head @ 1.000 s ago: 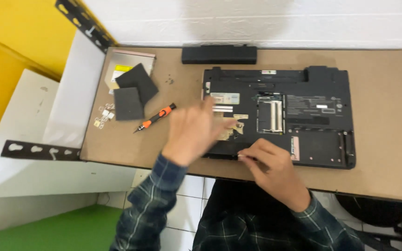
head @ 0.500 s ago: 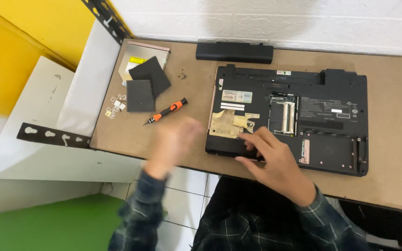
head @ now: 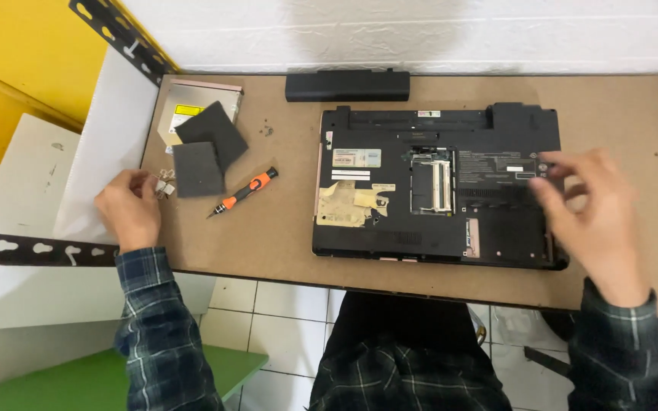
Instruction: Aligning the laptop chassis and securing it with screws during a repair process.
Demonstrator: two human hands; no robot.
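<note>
Your left hand, fingers curled together, rests on the small metal brackets at frame left; a careless nudge could scatter them off the brown table. Your right hand, fingers apart, hovers over the overturned black laptop at centre-right.

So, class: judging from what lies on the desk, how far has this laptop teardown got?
Done: the long black battery, silver optical drive and two dark square covers lie off the upturned black laptop. In hand: the left hand is at small metal brackets and the right hand is over the laptop's right side. Left: the base shell is on; the orange-handled screwdriver lies idle.
</note>
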